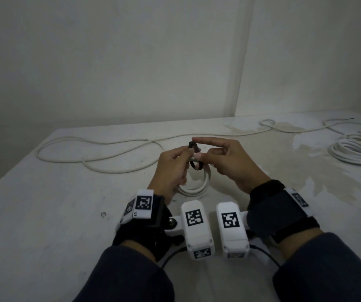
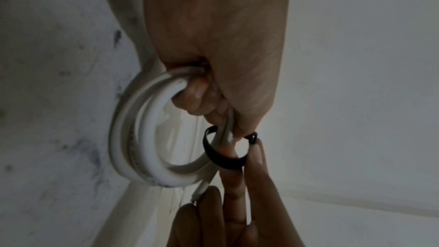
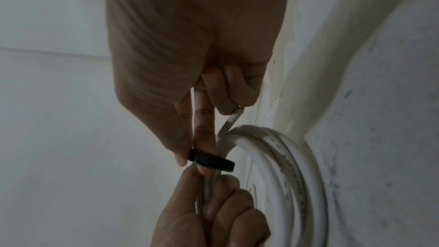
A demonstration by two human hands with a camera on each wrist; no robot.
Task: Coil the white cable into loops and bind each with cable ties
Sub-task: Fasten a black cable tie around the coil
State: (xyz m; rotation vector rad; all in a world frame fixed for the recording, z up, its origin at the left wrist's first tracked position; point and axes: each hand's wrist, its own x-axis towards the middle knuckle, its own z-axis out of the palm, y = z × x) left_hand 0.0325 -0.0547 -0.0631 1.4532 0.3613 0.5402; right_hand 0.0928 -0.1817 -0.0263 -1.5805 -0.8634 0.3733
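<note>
My left hand [image 1: 173, 168] is clamped on the coil [image 1: 193, 186], fingers curled through its ring. The coil hangs from the fist toward 6 o'clock, just above the table [image 1: 44, 214]. My right hand [image 1: 225, 162] pinches the black tie [image 1: 194, 158] where it wraps the coil's strands, directly at 3 o'clock of the left thumb; its index finger is extended.

The head view shows the tie only as a dark loop between the hands. The left wrist view shows the tie [image 2: 223, 155] ringed around a right fingertip and the strands, its buckle end free. The right wrist view shows the ridged tie [image 3: 211, 161] and the cable end [image 3: 234, 117] against curled fingers.

Farther out, loose cable [image 1: 101, 149] lies at 11 o'clock. A second coil [image 1: 353, 153] lies at 2 o'clock.
</note>
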